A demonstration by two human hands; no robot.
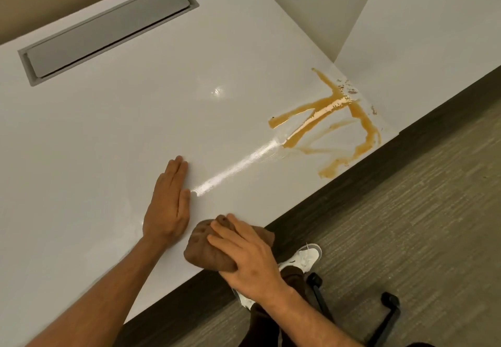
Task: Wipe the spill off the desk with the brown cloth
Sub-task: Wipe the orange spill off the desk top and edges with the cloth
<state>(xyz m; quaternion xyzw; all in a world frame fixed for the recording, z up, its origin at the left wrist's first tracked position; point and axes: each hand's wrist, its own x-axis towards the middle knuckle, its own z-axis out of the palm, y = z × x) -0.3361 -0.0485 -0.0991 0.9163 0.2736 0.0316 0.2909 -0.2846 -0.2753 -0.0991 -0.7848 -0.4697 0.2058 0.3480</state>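
Observation:
An amber-brown spill (329, 119) lies in streaks on the white desk (108, 143), near the desk's right end and front edge. A bunched brown cloth (202, 249) rests on the desk at its front edge, well to the left of the spill. My right hand (244, 254) presses on top of the cloth and grips it. My left hand (169, 203) lies flat on the desk just left of the cloth, fingers together, holding nothing.
A grey cable-tray lid (108, 28) is set into the desk at the back left. A shiny wet streak (235, 169) runs from the spill toward my left hand. Below the desk edge are carpet (406, 224), a white shoe (306, 257) and black chair legs (385, 317).

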